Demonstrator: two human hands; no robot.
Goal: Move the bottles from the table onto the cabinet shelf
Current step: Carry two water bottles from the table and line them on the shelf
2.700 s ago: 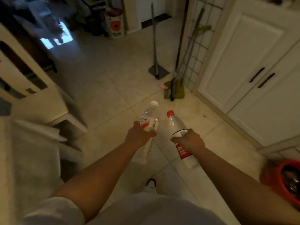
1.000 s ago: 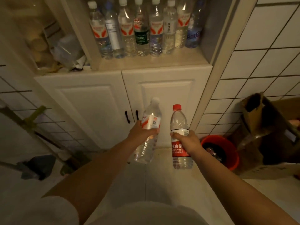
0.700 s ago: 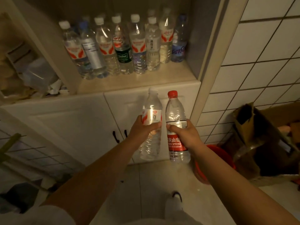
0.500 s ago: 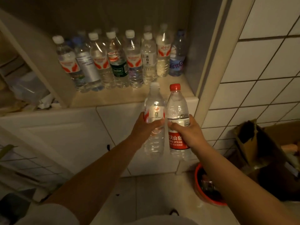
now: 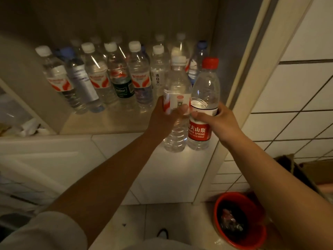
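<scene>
Compared with half a second back, both bottles are higher and closer to the cabinet shelf [image 5: 100, 123], caps now overlapping the row of shelf bottles [image 5: 119, 76]. Left hand [image 5: 163, 120] has its fingers curled round the white-capped bottle [image 5: 177, 83], right hand [image 5: 219, 121] grips the red-capped bottle [image 5: 205, 87] the same way; the two bottles touch, upright, bases below the shelf edge. Back-row bottles are dim, labels mostly unreadable. Red bucket [image 5: 239, 222] bottom right, partly behind the forearm.
</scene>
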